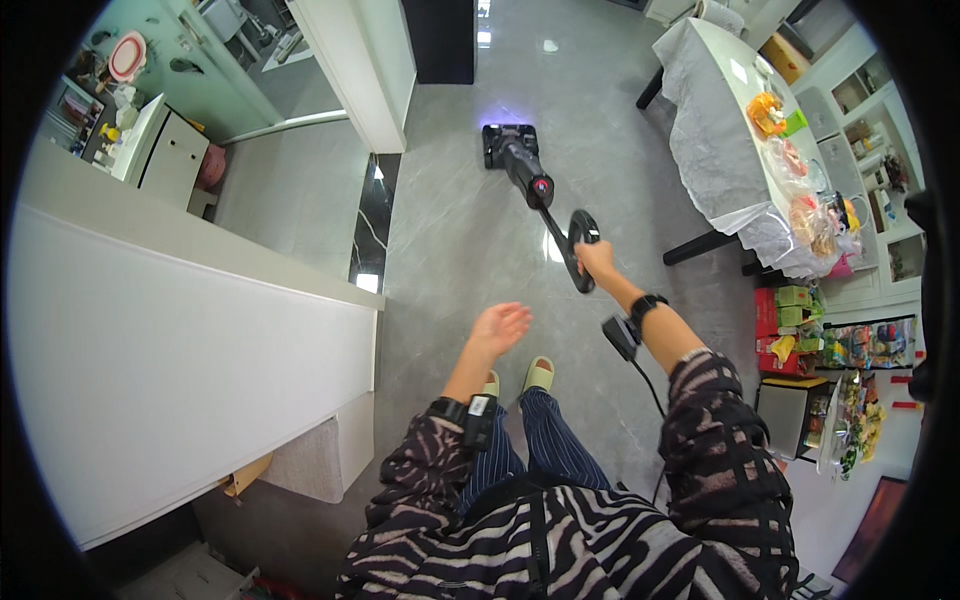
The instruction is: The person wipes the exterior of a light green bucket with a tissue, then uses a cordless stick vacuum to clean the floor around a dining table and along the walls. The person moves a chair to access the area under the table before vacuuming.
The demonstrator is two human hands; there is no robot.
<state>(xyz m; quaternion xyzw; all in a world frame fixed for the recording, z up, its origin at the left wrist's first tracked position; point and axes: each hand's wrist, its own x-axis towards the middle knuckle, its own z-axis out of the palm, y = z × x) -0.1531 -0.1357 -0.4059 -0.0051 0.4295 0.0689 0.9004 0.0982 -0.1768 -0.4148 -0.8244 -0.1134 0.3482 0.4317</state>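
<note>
My right hand (598,260) grips the black loop handle (584,225) of an upright floor cleaner, its arm stretched forward. From the handle a dark tube slants away to the body (528,169) with a red-marked round end. The floor head (510,142) lies flat on the grey marble-look tiles (465,225), and a violet glow shows along its front edge. My left hand (501,328) hangs in the air over the floor, holding nothing, its fingers extended. Both wrists wear black straps with small devices.
To the right stands a cloth-covered table (705,135) bearing bagged food; its dark leg (697,247) reaches the floor. Boxes (780,330) are stacked below. A white partition (187,352) is at left, a black panel (439,41) ahead, and a dark threshold strip (369,221) beside the doorway.
</note>
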